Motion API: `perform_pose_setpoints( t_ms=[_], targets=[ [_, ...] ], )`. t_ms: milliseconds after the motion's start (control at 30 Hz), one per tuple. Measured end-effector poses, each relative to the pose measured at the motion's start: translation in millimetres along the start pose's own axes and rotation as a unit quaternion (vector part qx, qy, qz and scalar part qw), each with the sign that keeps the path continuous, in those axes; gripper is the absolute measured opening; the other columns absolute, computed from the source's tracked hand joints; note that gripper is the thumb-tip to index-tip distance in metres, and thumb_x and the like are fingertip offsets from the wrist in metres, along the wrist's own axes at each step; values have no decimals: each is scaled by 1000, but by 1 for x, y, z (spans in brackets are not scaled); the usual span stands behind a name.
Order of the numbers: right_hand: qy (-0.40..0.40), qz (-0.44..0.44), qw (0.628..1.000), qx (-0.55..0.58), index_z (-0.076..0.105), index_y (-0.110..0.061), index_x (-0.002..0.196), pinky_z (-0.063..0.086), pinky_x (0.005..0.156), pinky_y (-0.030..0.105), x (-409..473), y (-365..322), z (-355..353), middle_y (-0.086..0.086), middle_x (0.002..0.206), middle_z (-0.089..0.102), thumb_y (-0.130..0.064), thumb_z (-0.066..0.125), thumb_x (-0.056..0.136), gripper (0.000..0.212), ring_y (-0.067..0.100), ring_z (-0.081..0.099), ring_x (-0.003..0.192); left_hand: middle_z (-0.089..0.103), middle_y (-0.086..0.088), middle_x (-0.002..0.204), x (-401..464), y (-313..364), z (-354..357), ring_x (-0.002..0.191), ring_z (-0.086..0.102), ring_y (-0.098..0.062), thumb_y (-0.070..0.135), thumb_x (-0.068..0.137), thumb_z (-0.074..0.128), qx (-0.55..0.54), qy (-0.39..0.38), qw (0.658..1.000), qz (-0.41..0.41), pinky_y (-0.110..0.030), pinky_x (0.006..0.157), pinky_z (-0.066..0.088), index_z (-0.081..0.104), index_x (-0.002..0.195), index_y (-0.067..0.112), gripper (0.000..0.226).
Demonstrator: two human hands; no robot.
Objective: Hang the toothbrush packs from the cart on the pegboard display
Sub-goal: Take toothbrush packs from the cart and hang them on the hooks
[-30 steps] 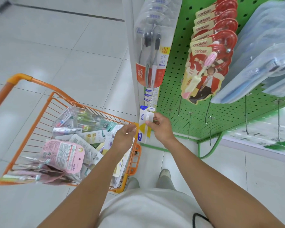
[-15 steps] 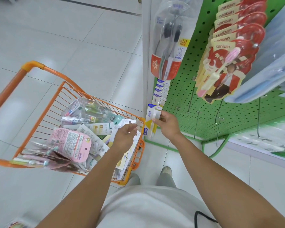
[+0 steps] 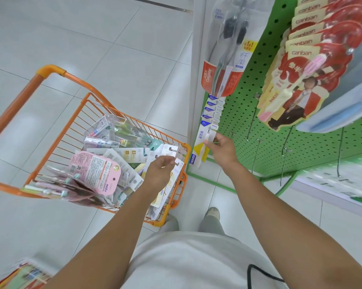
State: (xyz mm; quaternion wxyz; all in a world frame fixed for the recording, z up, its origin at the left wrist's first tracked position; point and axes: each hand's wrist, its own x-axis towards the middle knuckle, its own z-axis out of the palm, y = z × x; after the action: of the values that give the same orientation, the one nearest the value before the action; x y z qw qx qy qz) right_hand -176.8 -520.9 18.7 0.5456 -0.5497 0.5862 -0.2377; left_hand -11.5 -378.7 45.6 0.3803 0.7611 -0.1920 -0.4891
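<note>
Colgate pack (image 3: 223,65) above; right fingers (image 3: 209,142) round white pack (image 3: 204,142), left fingers (image 3: 169,163) seemingly pinching cart pack (image 3: 179,163).

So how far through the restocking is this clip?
Partly done: a row of matching blue-and-white packs already hangs on the green pegboard. In hand: the right hand holds another pack at that row, and the left hand pinches a pack over the orange cart. Left: the cart holds many packs, and several hooks are bare.

"Colgate" marks the black-brush pack (image 3: 221,65); "canban" heads the red packs (image 3: 305,53).
</note>
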Motion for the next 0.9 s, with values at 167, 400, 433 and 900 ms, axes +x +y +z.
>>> perform_pose_setpoints(
  t_ms=[167,400,433,900],
  targets=[
    [50,28,998,-7,72,-11,100,56,78,27,24,-14,-6,3,96,74,-19,80,85,19,18,68,85,66,4,121,0,-1,-9,109,61,-13,22,100,58,5,18,1000,6,-28,88,48,67,118,22,20],
    [136,138,980,44,62,-7,97,58,73,35,10,4,10,10,91,68,-30,83,82,35,20,60,73,66,0,117,-2,-31,-36,95,60,-13,24,98,61,35,63,997,-34,-18,68,43,66,120,17,23],
    [136,170,974,62,60,-8,96,60,75,39,0,8,16,12,89,67,-28,82,84,32,20,58,69,66,0,115,-4,-39,-43,94,60,-13,25,97,62,48,74,995,-43,-20,68,44,65,120,17,24],
    [-327,4,874,-360,76,-11,101,56,76,33,-46,-6,210,2,90,74,-33,79,84,27,15,69,77,65,8,86,-9,-122,-113,81,63,-18,26,81,74,186,210,959,29,-36,73,54,66,100,21,22]
  ],
)
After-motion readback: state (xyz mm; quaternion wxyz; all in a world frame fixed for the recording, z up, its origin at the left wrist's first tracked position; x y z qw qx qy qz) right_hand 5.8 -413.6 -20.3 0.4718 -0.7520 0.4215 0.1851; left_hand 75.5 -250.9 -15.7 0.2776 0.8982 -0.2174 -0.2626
